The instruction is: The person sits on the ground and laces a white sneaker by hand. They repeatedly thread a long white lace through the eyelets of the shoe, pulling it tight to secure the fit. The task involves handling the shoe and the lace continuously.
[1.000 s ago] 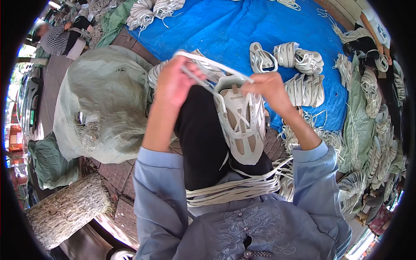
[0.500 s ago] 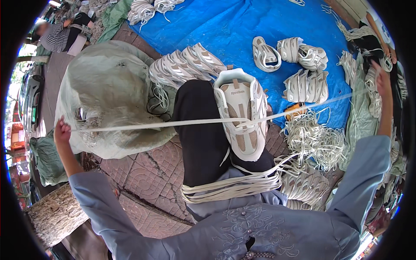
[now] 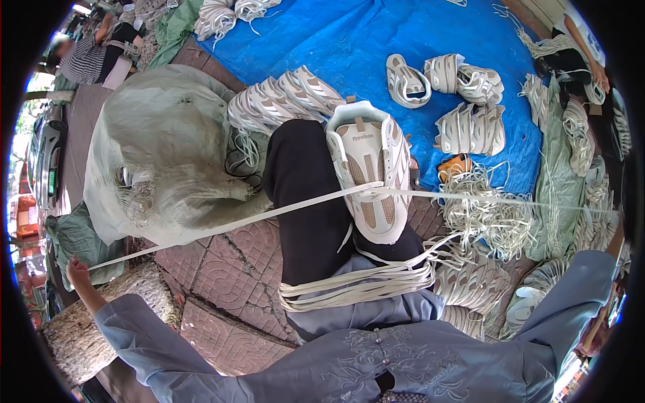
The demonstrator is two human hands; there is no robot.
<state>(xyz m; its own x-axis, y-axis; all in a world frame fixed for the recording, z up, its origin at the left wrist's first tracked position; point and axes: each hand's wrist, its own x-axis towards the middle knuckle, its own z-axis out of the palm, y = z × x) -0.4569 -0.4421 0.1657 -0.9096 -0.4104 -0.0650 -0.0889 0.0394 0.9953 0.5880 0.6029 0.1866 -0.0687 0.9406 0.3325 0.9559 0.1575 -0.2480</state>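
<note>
A beige and white sneaker (image 3: pixel 363 149) rests on my right thigh, toe toward me, with its upper eyelets unlaced. One flat off-white shoelace (image 3: pixel 262 216) passes through the holes near its toe and stretches out taut to both sides. At far left, my left hand (image 3: pixel 78 273) is closed around one end of the lace. The other end runs to my right hand (image 3: pixel 617 235) at the right rim; that hand is dim and its fingers barely show. More laces (image 3: pixel 359 290) lie in a loose bunch across my lap.
A big pale sack (image 3: pixel 161 154) stands at my left, beside a log (image 3: pixel 101 322). Stacked shoe uppers (image 3: pixel 285 97) and a heap of laces (image 3: pixel 487 211) lie ahead and right. A blue tarp (image 3: pixel 322 40) covers the ground beyond. Other people sit at both edges.
Both hands have moved outward and down toward me, drawing the lace into a shallow peak at the shoe. The shoe stays on my thigh.
</note>
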